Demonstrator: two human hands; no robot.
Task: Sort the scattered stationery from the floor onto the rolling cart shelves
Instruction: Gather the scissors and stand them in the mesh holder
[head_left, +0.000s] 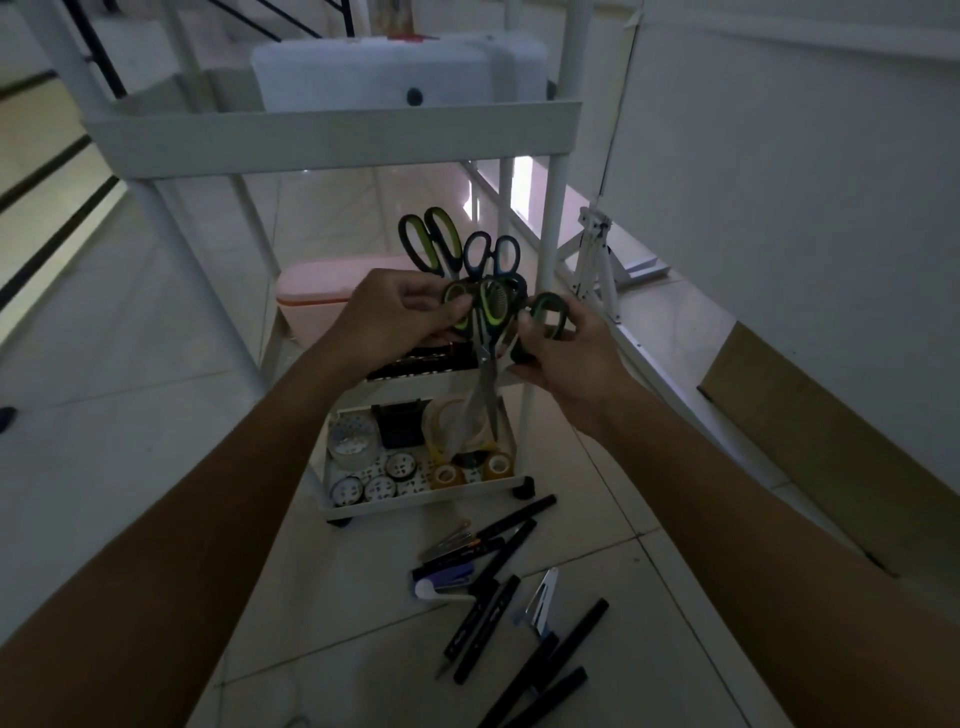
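Scissors (485, 317), several pairs bunched, sit between both hands above the cart's middle shelf (447, 382); handles point to twelve o'clock, blades to six. Left hand (400, 317) pinches the handles at nine o'clock; right hand (566, 358) curls on a loop at three o'clock, equally near.

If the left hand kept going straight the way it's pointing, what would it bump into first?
Probably the scissors it already holds. Just past them, the left hand would likely meet the right hand, which faces it across the same bunch. Depth is hard to judge from one view.
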